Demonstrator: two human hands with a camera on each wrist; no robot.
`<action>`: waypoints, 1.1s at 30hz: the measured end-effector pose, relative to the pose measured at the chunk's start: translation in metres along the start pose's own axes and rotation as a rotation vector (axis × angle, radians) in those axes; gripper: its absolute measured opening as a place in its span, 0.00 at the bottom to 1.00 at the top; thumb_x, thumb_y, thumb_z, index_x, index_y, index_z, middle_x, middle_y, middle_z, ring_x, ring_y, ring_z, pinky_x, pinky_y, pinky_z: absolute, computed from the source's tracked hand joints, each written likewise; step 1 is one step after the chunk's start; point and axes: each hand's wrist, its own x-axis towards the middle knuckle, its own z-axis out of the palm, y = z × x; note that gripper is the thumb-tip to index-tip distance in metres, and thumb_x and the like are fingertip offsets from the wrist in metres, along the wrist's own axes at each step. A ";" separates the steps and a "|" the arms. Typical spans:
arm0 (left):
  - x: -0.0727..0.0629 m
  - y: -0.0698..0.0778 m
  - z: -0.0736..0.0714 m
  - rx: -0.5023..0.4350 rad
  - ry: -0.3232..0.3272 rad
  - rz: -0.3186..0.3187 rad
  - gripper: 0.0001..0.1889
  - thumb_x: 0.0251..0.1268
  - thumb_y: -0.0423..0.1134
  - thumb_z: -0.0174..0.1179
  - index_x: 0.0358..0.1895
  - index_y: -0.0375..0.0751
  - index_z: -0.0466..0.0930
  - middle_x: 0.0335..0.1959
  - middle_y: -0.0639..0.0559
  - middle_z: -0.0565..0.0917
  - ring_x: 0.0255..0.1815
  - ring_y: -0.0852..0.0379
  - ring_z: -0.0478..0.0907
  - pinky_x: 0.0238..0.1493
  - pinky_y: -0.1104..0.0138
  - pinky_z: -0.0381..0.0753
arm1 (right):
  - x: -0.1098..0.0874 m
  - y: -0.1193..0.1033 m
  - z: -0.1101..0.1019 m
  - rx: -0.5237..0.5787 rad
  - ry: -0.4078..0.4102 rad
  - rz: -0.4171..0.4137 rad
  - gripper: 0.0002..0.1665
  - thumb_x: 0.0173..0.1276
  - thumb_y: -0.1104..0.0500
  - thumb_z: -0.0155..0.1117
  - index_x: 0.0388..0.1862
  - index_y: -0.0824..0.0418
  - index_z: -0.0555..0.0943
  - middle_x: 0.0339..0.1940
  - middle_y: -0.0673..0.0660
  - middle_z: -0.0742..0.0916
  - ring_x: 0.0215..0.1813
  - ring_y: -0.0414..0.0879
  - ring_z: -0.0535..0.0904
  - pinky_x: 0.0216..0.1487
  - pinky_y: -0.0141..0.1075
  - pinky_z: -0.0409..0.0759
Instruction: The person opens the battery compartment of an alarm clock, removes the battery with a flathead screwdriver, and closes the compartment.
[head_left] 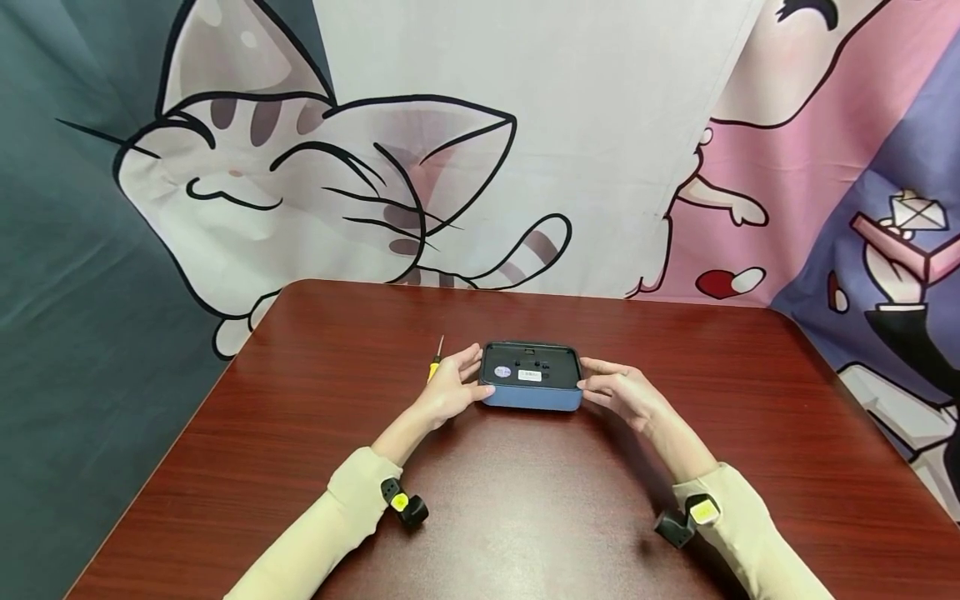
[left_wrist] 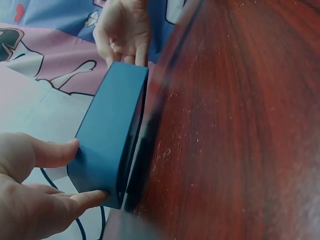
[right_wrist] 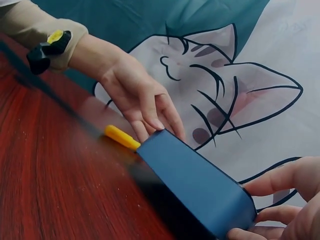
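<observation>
box [head_left: 532,398]: 2 labels [head_left: 529,376], print too small | screwdriver [head_left: 433,369]: partly behind left hand [head_left: 450,392] | right hand [right_wrist: 310,202]: cut off, right wrist view

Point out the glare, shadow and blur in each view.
Head view: pale glare on the table in front of the blue case, soft shadow beside the right hand and forearm; left wrist view: a smeary blur on the table alongside the case; right wrist view: a hazy patch near the yellow screwdriver handle, the cat print fairly crisp.

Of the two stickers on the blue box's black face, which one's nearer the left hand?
The round, pale sticker; the white rectangular label sits farther from the left hand, near the middle of the blue box.
</observation>
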 end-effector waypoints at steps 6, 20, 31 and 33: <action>0.000 0.000 0.001 -0.006 0.006 0.008 0.40 0.60 0.21 0.59 0.74 0.26 0.48 0.74 0.34 0.56 0.75 0.42 0.57 0.67 0.55 0.68 | 0.000 0.002 0.000 0.001 -0.022 0.003 0.41 0.61 0.71 0.54 0.73 0.76 0.53 0.57 0.60 0.79 0.42 0.33 0.82 0.51 0.26 0.80; -0.001 -0.005 0.001 0.043 0.027 0.009 0.39 0.60 0.22 0.60 0.73 0.26 0.50 0.74 0.33 0.58 0.74 0.42 0.59 0.66 0.54 0.69 | 0.002 0.007 0.002 0.016 0.004 0.027 0.42 0.60 0.73 0.57 0.73 0.75 0.54 0.59 0.60 0.77 0.41 0.35 0.82 0.49 0.28 0.82; -0.002 -0.006 0.001 0.067 0.035 -0.001 0.39 0.61 0.25 0.61 0.73 0.27 0.50 0.74 0.34 0.59 0.74 0.43 0.60 0.65 0.54 0.70 | 0.003 0.008 0.005 -0.005 0.019 0.012 0.41 0.59 0.75 0.58 0.72 0.77 0.56 0.57 0.61 0.79 0.40 0.36 0.83 0.46 0.28 0.82; -0.003 -0.006 0.000 0.060 0.035 -0.004 0.40 0.61 0.25 0.61 0.73 0.27 0.49 0.74 0.34 0.58 0.74 0.43 0.60 0.65 0.54 0.70 | 0.003 0.008 0.006 -0.004 0.018 0.009 0.41 0.59 0.75 0.57 0.72 0.77 0.55 0.55 0.59 0.80 0.40 0.36 0.83 0.46 0.28 0.82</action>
